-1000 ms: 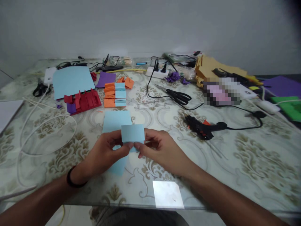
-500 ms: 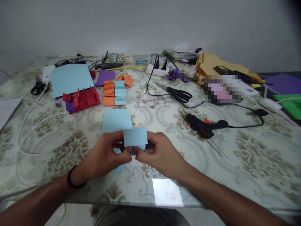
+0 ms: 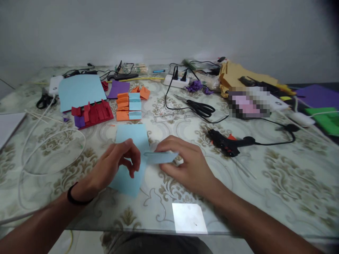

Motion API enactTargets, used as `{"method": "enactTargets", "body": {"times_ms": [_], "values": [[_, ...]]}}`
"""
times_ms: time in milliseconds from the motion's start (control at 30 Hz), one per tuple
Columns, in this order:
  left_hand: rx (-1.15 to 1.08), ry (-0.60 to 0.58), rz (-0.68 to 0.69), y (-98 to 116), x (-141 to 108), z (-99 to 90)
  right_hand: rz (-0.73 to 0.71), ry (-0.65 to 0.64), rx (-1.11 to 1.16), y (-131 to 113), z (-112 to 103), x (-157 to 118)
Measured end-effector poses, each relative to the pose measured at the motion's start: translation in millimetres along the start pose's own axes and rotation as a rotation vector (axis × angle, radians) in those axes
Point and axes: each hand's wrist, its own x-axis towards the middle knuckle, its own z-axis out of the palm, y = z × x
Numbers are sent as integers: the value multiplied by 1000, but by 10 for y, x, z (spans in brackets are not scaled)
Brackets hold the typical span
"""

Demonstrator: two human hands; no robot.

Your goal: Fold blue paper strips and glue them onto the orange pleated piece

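A glass-topped table [image 3: 278, 190] with a pale floral pattern fills most of the view, running back to a plain grey wall. At its far left lies a large light-blue sheet [image 3: 81, 91], and just near of that a cluster of folded red paper pieces [image 3: 92, 113]. To the right of those sits a stack of folded orange and blue pieces [image 3: 129, 106]. Toward the far middle a white power strip [image 3: 177, 82] holds two plugs, and black scissors [image 3: 198, 107] lie near of it. A black glue gun [image 3: 230, 143] rests right of centre, its cord trailing off to the right.

Near the front edge, a blue paper sheet [image 3: 129, 158] lies flat on the table, partly under the left hand. The left hand [image 3: 113, 169] hovers over it with fingers curled loosely downward, gripping nothing that can be seen; its fingertips are just beside the left end of the small piece but whether they touch it cannot be told. The right hand [image 3: 185, 164] grasps a small folded blue paper [image 3: 161, 157], seen nearly edge-on as a thin strip. That strip lies between the two hands, sticking out leftward from the right hand's thumb and fingers, just above the flat sheet's right edge.
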Motion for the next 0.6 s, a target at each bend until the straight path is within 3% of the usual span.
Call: {"method": "enactTargets", "body": {"times_ms": [100,167,333,533,600], "values": [[-129,-99,-168,-56,-21,46,-369,7,-177,48,29,-19],[-139,-75,-179,-67,-39,61,-433,12,-251,66,43,-28],[-20,-152,-139,-13,-63,24,-375,50,-328,45,6,-27],[-177,168,-31,24,-64,7,-226,-17,-112,-19,-100,7],[-231,195,-38,27,-52,12,-218,-73,-48,-25,-105,14]]}}
